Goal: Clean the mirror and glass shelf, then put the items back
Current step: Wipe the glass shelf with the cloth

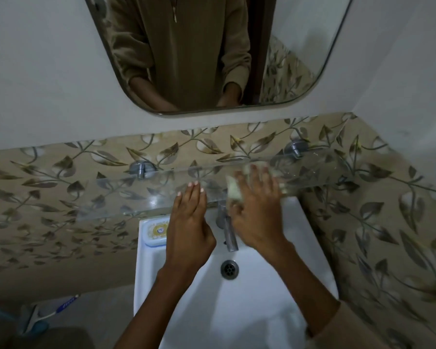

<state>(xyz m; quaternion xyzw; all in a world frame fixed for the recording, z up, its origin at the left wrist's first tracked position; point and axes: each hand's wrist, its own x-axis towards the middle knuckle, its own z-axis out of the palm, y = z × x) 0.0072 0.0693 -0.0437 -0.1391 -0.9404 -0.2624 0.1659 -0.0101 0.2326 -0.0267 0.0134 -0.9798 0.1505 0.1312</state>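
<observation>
Above the sink (308, 248), the glass shelf (126, 195) runs sideways along the wall (48, 187).

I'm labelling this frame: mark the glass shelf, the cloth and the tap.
glass shelf (126, 197): head view, bare left part of the pane.
cloth (233, 189): head view, pale corner showing over the shelf's front edge.
tap (230, 235): head view, middle of the spout.

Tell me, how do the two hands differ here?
The left hand is bare, its fingers straight with the tips on the glass shelf. The right hand lies over a pale cloth on it. The left looks sharp, while the right is blurred, so its grip is unclear. The left sits mid-shelf, the right further right. Both reach over the sink to the same shelf.
</observation>
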